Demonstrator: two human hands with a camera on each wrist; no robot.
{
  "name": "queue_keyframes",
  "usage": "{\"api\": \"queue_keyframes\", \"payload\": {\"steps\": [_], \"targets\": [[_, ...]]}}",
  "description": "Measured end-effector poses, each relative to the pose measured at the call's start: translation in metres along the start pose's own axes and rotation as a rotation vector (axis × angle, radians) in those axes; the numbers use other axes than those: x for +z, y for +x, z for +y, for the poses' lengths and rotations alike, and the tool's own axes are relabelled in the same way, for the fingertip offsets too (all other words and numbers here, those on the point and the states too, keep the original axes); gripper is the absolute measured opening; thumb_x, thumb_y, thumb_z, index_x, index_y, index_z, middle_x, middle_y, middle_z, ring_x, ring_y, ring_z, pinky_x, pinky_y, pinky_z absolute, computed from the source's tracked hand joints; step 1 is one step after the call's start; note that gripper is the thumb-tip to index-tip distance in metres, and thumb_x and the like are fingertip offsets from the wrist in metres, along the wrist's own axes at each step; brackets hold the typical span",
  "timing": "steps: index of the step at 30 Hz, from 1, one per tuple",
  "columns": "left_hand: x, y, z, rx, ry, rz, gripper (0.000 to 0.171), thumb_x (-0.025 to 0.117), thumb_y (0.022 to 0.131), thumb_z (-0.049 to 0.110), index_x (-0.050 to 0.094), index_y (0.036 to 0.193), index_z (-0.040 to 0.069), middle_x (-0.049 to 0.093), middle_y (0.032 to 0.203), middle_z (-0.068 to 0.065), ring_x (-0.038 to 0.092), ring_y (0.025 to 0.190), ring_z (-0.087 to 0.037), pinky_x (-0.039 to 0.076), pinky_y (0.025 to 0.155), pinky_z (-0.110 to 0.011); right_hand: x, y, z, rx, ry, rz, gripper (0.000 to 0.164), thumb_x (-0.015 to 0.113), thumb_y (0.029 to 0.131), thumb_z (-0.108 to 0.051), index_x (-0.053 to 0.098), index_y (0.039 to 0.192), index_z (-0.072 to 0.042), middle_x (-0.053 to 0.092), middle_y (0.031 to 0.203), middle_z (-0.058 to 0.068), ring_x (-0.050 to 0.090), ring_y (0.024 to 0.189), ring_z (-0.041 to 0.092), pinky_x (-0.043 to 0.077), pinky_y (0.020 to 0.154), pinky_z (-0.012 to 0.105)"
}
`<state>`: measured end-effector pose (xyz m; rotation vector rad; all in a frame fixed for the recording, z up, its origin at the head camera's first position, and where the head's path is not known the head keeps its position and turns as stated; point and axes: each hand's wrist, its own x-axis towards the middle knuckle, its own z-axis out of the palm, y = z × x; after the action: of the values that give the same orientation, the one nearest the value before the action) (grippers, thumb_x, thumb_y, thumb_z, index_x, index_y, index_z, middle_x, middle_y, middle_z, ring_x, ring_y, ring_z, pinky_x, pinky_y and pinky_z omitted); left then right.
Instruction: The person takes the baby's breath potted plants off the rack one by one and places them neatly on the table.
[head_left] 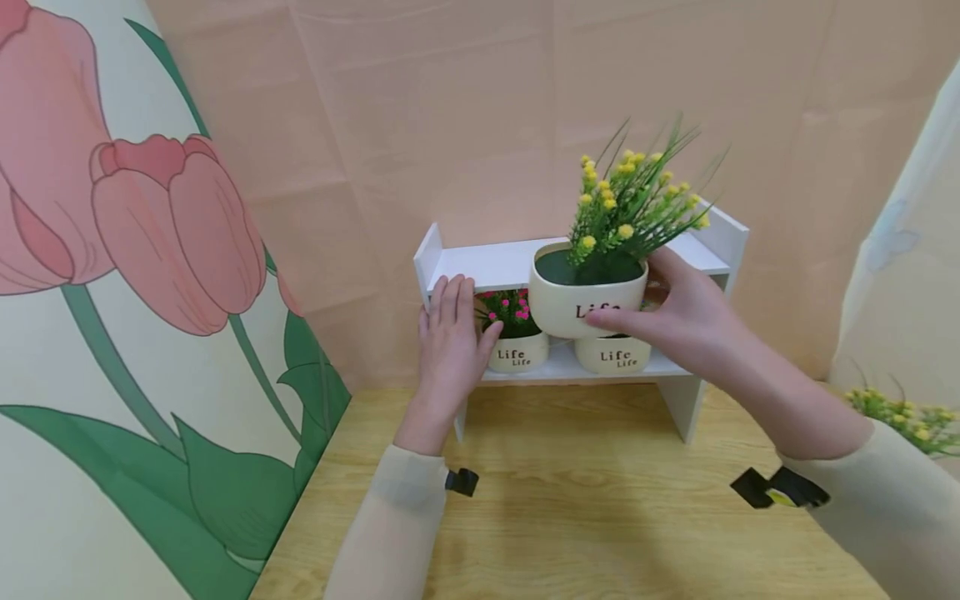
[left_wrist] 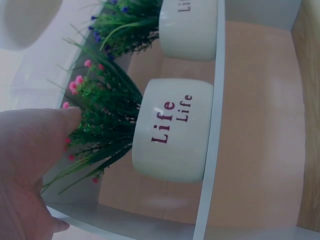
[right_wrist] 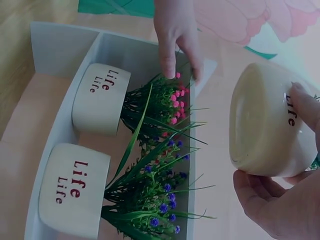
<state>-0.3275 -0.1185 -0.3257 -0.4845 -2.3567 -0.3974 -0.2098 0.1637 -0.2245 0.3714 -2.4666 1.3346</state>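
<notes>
My right hand (head_left: 697,312) grips a white oval flower pot (head_left: 551,304) marked "Life", thumb across its front and fingers behind. Yellow flowers and long grass (head_left: 637,200) rise from it. In the right wrist view the bottom of this held pot (right_wrist: 250,115) shows, away from the shelf. My left hand (head_left: 453,337) rests with straight fingers at the left front of the white shelf's upper board (head_left: 487,265). Below, on the lower board, stand a pot with pink flowers (left_wrist: 172,145) and a pot with blue flowers (right_wrist: 72,195). The held pot hides the blue flowers in the head view.
The white two-tier shelf (head_left: 678,408) stands on a wood-grain table (head_left: 570,500) before a pink cloth backdrop (head_left: 360,125). More yellow flowers (head_left: 907,421) show at the right edge. A panel with painted tulips (head_left: 180,233) stands on the left.
</notes>
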Motion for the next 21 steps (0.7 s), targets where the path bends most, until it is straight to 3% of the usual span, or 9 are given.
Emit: {"api": "queue_keyframes", "payload": {"steps": [8, 15, 21], "targets": [[-0.003, -0.003, -0.001, -0.002, -0.015, -0.021, 0.081, 0.066, 0.11, 0.048, 0.031, 0.169, 0.005, 0.033, 0.175, -0.014, 0.014, 0.168, -0.035, 0.023, 0.129, -0.067, -0.004, -0.024, 0.01, 0.026, -0.052, -0.018, 0.093, 0.093, 0.091, -0.044, 0.043, 0.164, -0.014, 0.059, 0.154, 0.009, 0.063, 0.139, 0.037, 0.052, 0.084, 0.012], [-0.003, -0.003, -0.001, 0.005, -0.001, -0.015, 0.081, 0.066, 0.11, 0.048, 0.031, 0.169, 0.005, 0.033, 0.174, -0.015, 0.015, 0.167, -0.035, 0.025, 0.128, -0.069, -0.007, -0.039, 0.022, -0.027, -0.044, 0.004, 0.096, 0.094, 0.092, -0.032, 0.039, 0.17, -0.021, 0.053, 0.16, 0.008, 0.06, 0.14, 0.041, 0.05, 0.087, 0.009], [-0.004, -0.003, 0.0, 0.005, -0.001, -0.02, 0.08, 0.066, 0.111, 0.047, 0.031, 0.169, 0.004, 0.032, 0.174, -0.015, 0.015, 0.167, -0.036, 0.025, 0.128, -0.068, -0.008, -0.053, 0.032, -0.027, -0.064, 0.015, 0.095, 0.096, 0.09, -0.03, 0.041, 0.168, -0.025, 0.058, 0.155, 0.01, 0.061, 0.139, 0.044, 0.049, 0.086, 0.008]]}}
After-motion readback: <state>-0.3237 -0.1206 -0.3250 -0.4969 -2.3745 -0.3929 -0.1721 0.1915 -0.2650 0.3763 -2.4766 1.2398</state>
